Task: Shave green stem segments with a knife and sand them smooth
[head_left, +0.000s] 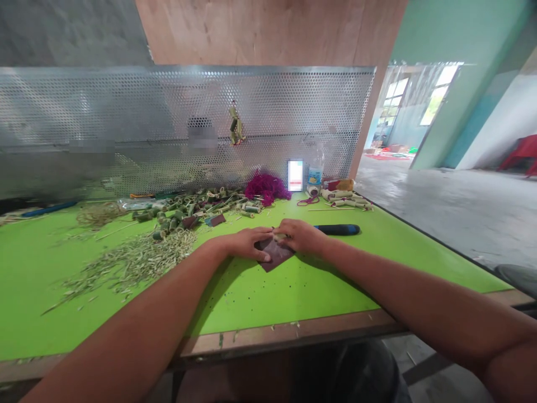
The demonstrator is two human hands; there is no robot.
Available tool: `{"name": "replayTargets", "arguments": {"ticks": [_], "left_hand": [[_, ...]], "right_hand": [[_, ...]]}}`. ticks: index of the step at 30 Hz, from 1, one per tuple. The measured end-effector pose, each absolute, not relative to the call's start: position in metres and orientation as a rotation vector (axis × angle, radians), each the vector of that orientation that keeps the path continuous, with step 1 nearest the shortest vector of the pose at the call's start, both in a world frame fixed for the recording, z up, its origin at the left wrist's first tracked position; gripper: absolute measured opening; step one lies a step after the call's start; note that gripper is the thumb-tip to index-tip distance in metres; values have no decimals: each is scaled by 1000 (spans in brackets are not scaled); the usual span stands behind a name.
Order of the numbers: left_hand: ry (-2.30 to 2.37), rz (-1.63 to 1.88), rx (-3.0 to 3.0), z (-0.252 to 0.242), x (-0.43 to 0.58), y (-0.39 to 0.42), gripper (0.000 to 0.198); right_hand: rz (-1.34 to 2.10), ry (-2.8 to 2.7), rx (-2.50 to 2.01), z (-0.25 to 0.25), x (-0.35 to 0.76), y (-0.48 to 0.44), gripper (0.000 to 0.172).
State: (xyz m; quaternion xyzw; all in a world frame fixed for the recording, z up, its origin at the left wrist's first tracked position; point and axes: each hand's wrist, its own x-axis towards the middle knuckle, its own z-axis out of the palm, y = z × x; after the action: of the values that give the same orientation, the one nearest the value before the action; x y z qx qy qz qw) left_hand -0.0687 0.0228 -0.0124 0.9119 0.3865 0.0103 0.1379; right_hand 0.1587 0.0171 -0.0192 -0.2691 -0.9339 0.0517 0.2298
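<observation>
A brown sheet of sandpaper (272, 260) lies on the green tabletop in front of me. My left hand (245, 244) rests flat across its left side, thumb and fingers stretched apart, pressing it down. On the sheet's upper part, my right hand (301, 236) has its fingers closed around a small pale piece of bamboo (278, 238), mostly covered by the fingers. A tool with a black-and-blue handle (339, 229) lies just right of my right hand; its other end is hidden behind that hand.
Bamboo shavings (155, 258) and cut bamboo tubes (172, 220) spread on the left. Farther back are purple string (266, 187), a bright phone-like screen (295, 174), a plastic bottle (314, 173) and strung bamboo pieces (348, 200). A bamboo figure (236, 126) hangs on the perforated metal panel (168, 112).
</observation>
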Motion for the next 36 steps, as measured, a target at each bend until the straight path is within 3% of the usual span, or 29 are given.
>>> {"name": "replayTargets", "arguments": {"ticks": [3, 7, 11, 15, 19, 23, 27, 31, 36], "left_hand": [[1103, 9, 2642, -11, -68, 22, 82], [1149, -15, 2628, -9, -67, 19, 87], [1122, -28, 2642, -7, -66, 17, 84], [1163, -66, 2646, -6, -65, 17, 89], [1154, -99, 2646, -7, -66, 19, 88], [1175, -101, 2645, -9, -66, 21, 91], [1147, -69, 2640, -9, -66, 21, 88], [1184, -103, 2640, -5, -64, 18, 92], [1196, -112, 2625, -3, -62, 15, 88]], "right_hand": [[147, -2630, -567, -23, 158, 17, 21], [103, -2570, -749, -25, 158, 19, 24], [170, -2581, -616, -23, 158, 17, 26], [142, -2572, -861, -18, 159, 12, 23], [223, -2562, -674, -16, 159, 7, 28], [190, -2549, -978, -14, 159, 6, 25], [239, -2563, -644, -15, 158, 6, 28], [129, -2555, -905, -18, 159, 16, 25], [147, -2590, -709, -22, 162, 20, 29]]}}
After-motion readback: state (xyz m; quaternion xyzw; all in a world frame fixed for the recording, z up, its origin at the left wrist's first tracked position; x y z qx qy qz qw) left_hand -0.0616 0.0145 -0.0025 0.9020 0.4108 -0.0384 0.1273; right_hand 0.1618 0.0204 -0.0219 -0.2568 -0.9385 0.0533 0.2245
